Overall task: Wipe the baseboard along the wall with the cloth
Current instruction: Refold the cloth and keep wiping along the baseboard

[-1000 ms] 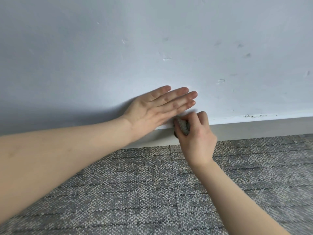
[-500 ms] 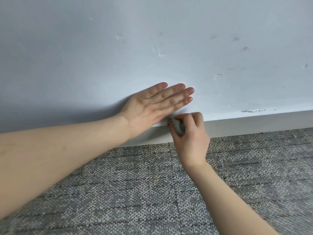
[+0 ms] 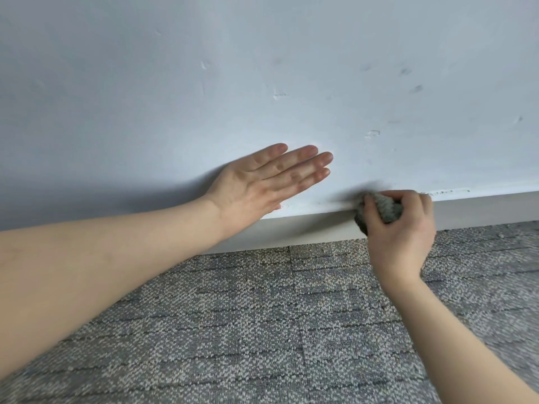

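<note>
While the grey carpet (image 3: 262,330) lies nearest, the right hand (image 3: 399,237) beyond it is clenched around a bunched grey cloth (image 3: 382,209), pressed on the baseboard's (image 3: 306,228) top edge. Left hand (image 3: 262,182) rests flat and empty against the wall (image 3: 262,68). Risk: the small wad may ride up and smear the paint, or skip the dark specks (image 3: 449,192) just right.

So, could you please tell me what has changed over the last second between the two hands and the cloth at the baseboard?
The right hand slid the bunched grey knitted cloth rightward along the pale grey baseboard, opening a gap from the left hand; a second ago they nearly touched. Unchanged: the left hand lies flat on the pale blue wall, and the right hand grips the cloth.
</note>
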